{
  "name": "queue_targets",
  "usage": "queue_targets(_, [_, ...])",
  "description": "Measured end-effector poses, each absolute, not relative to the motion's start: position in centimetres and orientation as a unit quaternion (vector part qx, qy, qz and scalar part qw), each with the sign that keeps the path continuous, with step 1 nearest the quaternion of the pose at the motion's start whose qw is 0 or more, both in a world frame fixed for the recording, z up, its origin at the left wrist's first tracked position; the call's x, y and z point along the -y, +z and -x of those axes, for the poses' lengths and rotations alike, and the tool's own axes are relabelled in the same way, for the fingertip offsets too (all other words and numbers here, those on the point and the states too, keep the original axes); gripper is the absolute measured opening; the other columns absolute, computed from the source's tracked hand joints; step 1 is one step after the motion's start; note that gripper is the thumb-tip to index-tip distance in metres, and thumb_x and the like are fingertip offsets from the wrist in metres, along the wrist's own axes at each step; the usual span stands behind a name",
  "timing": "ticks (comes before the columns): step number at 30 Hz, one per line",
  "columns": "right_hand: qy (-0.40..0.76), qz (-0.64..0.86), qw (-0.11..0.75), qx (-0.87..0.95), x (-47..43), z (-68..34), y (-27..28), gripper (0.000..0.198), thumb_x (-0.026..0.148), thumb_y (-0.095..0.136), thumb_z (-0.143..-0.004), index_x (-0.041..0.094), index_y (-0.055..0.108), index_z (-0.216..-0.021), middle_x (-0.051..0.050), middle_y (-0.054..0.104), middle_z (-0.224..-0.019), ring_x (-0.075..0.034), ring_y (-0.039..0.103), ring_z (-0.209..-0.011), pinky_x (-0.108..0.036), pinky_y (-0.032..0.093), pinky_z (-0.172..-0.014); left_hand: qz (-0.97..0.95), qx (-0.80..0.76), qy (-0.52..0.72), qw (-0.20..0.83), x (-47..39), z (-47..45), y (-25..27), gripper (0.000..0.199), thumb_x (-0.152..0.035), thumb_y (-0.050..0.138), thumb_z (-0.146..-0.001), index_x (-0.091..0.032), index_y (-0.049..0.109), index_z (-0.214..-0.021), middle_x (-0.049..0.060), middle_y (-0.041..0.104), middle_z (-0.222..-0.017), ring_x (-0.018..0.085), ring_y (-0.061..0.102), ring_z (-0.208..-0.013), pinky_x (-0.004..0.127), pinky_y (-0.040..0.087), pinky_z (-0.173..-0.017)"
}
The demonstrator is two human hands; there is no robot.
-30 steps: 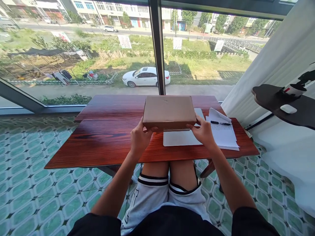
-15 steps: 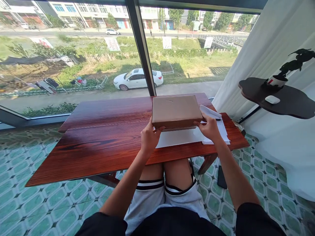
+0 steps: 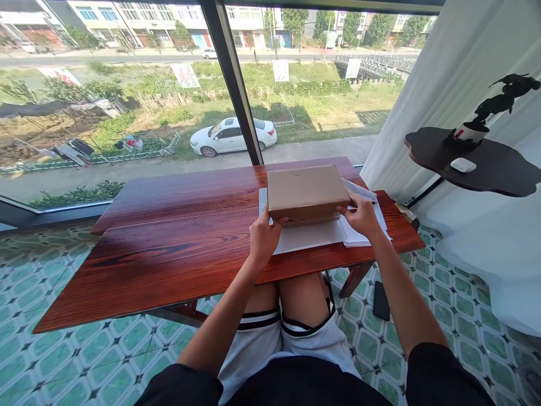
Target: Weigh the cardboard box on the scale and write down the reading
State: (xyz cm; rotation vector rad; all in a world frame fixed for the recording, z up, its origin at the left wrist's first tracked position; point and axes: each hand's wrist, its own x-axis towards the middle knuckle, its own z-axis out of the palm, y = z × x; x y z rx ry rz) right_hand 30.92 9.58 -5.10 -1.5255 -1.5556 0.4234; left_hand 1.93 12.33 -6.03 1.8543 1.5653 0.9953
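A brown cardboard box [image 3: 308, 189] is held between my two hands, over the right part of the wooden table. My left hand [image 3: 266, 234] grips its near left corner, thumb on the front side. At the near right corner my right hand [image 3: 359, 215] is closed on the box the same way. Beneath the box lies a flat white sheet or board [image 3: 310, 238], partly covered by it. White papers [image 3: 376, 225] stick out to the right, near my right hand. Whether the box rests on the sheet or hangs just over it, I cannot tell.
The reddish wooden table [image 3: 169, 242] stretches left, with its near edge above my knees. A black phone-like object [image 3: 381, 300] lies on the tiled floor. To the right, a dark side table [image 3: 499, 163] bears a potted plant [image 3: 473, 132] and a white mouse-like object [image 3: 463, 164].
The box has come slightly lower and to the right in both hands, and more of the white sheet shows at its left. The whole view has shifted a little.
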Motion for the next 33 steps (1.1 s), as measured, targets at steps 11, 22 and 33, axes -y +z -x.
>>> queue_targets(11, [0.173,0.620,0.442,0.625,-9.6,-31.0,-5.2,0.068,0.042,0.069,-0.082,0.013,0.061,-0.143,-0.012,0.071,-0.118,-0.029,0.070,-0.098,-0.044,0.061,-0.090,-0.688,-0.582,0.356,0.247,-12.4,-2.0,-6.0,0.046,-0.049,0.061,-0.091,-0.023,0.060,-0.128,0.005,0.074,-0.113,0.024,0.071,-0.090,0.032,0.045,-0.079])
queue_targets(22, [0.210,0.611,0.417,0.639,-9.2,-31.4,-4.4,0.082,0.053,0.070,-0.085,0.015,0.047,-0.154,-0.013,0.060,-0.141,-0.028,0.064,-0.118,-0.041,0.060,-0.099,-0.689,-0.562,0.351,0.293,-12.3,-1.3,-6.1,0.064,-0.050,0.061,-0.090,-0.023,0.048,-0.147,0.008,0.068,-0.132,0.023,0.072,-0.102,0.035,0.056,-0.093])
queue_targets(33, [-0.032,0.584,0.517,0.625,-8.1,-28.3,-0.7,0.048,0.054,0.051,-0.099,0.017,0.065,-0.127,-0.014,0.065,-0.126,-0.024,0.061,-0.118,-0.039,0.056,-0.092,-0.683,-0.527,0.440,0.251,-12.8,3.9,-3.7,0.062,-0.056,0.043,-0.098,-0.019,0.049,-0.147,0.011,0.064,-0.138,0.021,0.064,-0.124,0.036,0.057,-0.100])
